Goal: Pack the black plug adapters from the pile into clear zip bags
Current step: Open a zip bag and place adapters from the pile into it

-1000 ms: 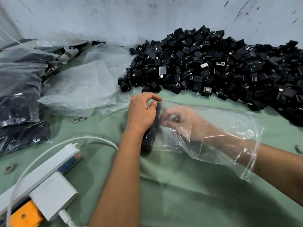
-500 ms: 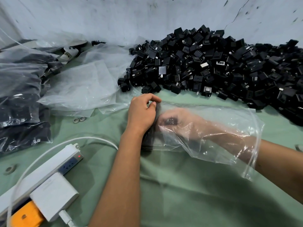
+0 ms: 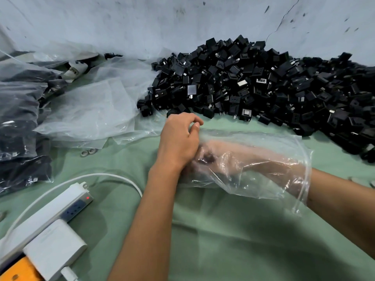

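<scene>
The right hand (image 3: 205,159), deep inside the clear plastic zip bag (image 3: 263,159), holds a black plug adapter (image 3: 208,158); it is best seated against the closed end, gripped by the left hand (image 3: 179,142).

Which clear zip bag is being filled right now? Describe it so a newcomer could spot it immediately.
Start at the pile of black plug adapters along the wall, then drop to the green cloth in front. The clear zip bag lies there; unlike the bags at left, it has the right hand inside it.
</scene>
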`<action>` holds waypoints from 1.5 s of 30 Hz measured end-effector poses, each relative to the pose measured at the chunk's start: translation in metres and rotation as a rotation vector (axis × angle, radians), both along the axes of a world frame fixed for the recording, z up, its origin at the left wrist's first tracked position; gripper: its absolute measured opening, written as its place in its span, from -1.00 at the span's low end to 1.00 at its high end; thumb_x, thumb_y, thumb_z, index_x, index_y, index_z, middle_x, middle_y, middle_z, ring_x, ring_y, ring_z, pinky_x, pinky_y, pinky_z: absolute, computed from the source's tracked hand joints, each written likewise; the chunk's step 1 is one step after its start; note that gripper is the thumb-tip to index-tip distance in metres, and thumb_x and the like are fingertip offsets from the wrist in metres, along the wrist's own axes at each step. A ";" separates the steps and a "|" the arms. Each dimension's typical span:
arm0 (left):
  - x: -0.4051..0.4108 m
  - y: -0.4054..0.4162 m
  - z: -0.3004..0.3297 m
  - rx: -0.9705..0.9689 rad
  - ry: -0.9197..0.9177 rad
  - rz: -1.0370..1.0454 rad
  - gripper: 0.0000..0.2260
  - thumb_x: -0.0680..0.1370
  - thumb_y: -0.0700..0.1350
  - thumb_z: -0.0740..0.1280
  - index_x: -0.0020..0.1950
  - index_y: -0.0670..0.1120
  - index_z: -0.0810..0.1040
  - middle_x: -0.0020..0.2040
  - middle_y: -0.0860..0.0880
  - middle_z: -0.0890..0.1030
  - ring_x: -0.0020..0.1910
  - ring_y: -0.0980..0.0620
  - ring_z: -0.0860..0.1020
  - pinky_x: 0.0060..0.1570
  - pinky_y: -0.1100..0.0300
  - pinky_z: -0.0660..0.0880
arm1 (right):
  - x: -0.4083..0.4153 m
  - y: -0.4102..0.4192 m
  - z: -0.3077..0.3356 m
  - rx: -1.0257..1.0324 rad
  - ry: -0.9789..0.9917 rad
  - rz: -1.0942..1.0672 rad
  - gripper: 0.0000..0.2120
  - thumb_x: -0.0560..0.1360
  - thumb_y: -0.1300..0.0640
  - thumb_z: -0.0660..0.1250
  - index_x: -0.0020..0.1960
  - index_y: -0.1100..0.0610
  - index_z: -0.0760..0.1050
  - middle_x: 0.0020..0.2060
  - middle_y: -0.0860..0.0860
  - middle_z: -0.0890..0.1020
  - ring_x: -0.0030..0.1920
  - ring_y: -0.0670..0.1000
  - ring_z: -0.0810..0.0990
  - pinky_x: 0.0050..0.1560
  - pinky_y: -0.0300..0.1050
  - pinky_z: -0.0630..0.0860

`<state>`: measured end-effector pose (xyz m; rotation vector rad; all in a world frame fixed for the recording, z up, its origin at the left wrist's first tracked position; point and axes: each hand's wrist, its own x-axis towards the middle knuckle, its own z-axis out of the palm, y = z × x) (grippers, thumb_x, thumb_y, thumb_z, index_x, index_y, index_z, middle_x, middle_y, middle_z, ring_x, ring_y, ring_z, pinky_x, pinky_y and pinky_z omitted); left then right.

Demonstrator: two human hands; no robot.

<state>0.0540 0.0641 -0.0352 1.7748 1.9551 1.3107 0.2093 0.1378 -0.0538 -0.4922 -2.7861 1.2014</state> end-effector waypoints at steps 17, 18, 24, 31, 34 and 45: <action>0.033 0.002 -0.015 -0.461 0.597 0.001 -0.50 0.71 0.20 0.03 0.62 0.06 0.27 0.64 -0.01 0.23 0.65 -0.08 0.07 0.62 -0.06 0.04 | 0.184 0.003 0.050 -0.071 -0.190 -0.693 -0.60 0.43 0.51 0.17 -0.29 0.15 0.67 -0.26 0.12 0.74 -0.21 0.16 0.75 -0.20 -0.04 0.65; 0.036 0.002 -0.011 -0.484 0.561 0.007 -0.51 0.71 0.19 0.05 0.61 0.04 0.30 0.64 -0.04 0.25 0.65 -0.10 0.09 0.61 -0.07 0.07 | 0.190 0.010 0.048 0.086 -0.151 -0.858 -0.63 0.41 0.47 0.17 -0.30 0.13 0.65 -0.30 0.09 0.73 -0.23 0.17 0.73 -0.21 -0.02 0.64; 0.113 0.002 0.035 -0.228 0.332 0.094 -0.74 0.65 0.05 0.24 0.07 -0.08 0.63 0.05 -0.08 0.63 0.06 -0.10 0.56 0.06 -0.02 0.54 | 0.194 0.035 0.033 0.612 -0.371 -0.881 -0.57 0.60 0.10 0.35 0.45 0.05 0.43 0.33 0.06 0.46 0.23 0.21 0.56 0.19 0.12 0.55; 0.215 0.001 0.050 -0.386 0.395 -0.065 -0.55 0.49 0.14 0.43 0.22 -0.11 0.47 0.17 -0.14 0.57 0.21 -0.17 0.52 -0.05 0.03 0.47 | 0.195 0.034 0.036 0.611 -0.516 -0.962 -0.66 0.56 0.11 0.42 0.25 0.23 0.49 0.16 0.19 0.41 0.06 0.35 0.58 0.13 0.16 0.56; 0.212 0.002 0.047 -0.441 0.338 -0.041 -0.66 0.47 -0.13 0.43 0.20 -0.14 0.46 0.12 -0.13 0.58 0.16 -0.19 0.58 -0.13 0.08 0.43 | 0.206 0.018 0.051 0.646 -0.616 -0.883 -0.67 0.56 -0.08 0.43 0.16 0.16 0.61 0.10 0.13 0.54 0.07 0.24 0.61 0.08 0.09 0.58; 0.188 -0.020 0.093 -0.331 0.231 -0.035 -0.78 0.42 -0.21 0.36 -0.32 -0.09 0.33 -0.32 -0.05 0.39 -0.24 -0.13 0.44 -0.29 0.12 0.37 | 0.157 -0.058 0.078 -0.313 -0.120 -0.524 -0.60 0.48 0.48 0.35 -0.31 0.02 0.63 -0.36 -0.11 0.69 -0.40 -0.15 0.58 -0.32 -0.30 0.51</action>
